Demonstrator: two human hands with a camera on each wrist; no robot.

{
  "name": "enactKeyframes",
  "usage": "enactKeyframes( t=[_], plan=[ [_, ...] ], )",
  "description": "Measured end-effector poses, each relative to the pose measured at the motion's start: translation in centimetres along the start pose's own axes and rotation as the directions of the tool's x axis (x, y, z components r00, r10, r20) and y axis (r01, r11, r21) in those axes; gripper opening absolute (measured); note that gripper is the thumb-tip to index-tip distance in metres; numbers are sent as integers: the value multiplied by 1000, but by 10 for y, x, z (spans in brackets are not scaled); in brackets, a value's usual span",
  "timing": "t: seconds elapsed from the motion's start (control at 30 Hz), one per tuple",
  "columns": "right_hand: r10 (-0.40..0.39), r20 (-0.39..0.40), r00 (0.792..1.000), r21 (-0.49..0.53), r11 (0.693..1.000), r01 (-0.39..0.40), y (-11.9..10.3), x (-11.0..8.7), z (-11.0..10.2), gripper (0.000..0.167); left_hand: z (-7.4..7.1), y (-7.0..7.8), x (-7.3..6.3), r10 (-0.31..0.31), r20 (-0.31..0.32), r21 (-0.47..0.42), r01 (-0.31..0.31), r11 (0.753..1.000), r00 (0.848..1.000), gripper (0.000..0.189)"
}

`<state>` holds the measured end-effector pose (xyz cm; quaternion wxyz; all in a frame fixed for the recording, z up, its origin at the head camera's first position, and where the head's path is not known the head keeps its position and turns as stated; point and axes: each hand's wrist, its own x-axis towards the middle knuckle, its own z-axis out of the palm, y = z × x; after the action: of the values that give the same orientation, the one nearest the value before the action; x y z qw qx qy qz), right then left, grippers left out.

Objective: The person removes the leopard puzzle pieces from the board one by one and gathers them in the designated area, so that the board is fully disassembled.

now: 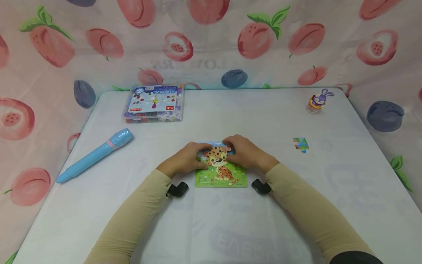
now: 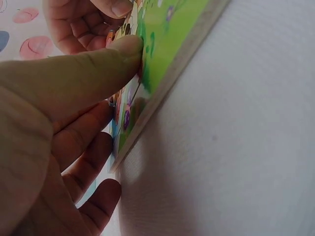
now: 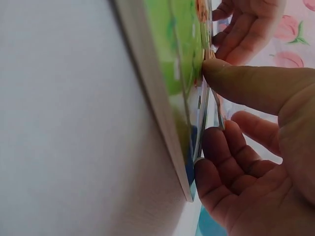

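Presently | hands at puzzle's side edges | loose piece well apart

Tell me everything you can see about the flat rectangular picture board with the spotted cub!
The flat rectangular picture board shows a cartoon orange-yellow cub with dark spots, sitting on flowery green grass under blue sky. Seams cross its shiny surface; its greyish edge looks like wood or cardboard. It lies on the white-covered table, in front of the person. The bare left hand holds its left side. The bare right hand seems to pinch a thin printed piece, tilted up from the board.
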<state>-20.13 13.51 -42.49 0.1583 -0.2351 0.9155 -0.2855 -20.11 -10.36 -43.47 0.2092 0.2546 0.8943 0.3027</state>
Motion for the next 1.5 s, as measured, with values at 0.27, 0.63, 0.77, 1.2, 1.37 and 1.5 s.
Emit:
enactKeyframes(
  t=[0.27, 0.63, 0.77, 1.2, 1.37, 1.5],
  plan=[
    [30, 8, 1000, -38, 999, -30, -5, 1, 1, 66, 0, 0, 0, 8, -5, 5, -8, 1000, 1000, 70],
    [75, -11, 997, -13, 997, -75, -8, 1, 1, 58, 0, 0, -2, 25, -7, -8, -25, 1000, 1000, 69],
    [70, -13, 997, -19, 997, -71, -8, 0, 1, 57, 0, 0, -2, 24, -9, -2, -24, 1000, 1000, 69],
    [19, -45, 999, -61, 998, -22, -6, 5, 2, 54, 0, 1, -1, 23, -11, 4, -23, 1000, 1000, 70],
    [-20, -46, 999, -101, 995, 15, -5, 6, 1, 51, 0, 0, -1, 17, -9, 7, -17, 1000, 1000, 71],
    [-42, -36, 998, -96, 995, 39, -5, 7, 1, 53, 0, -1, -1, 18, -5, 6, -18, 1000, 1000, 70]
  ],
)
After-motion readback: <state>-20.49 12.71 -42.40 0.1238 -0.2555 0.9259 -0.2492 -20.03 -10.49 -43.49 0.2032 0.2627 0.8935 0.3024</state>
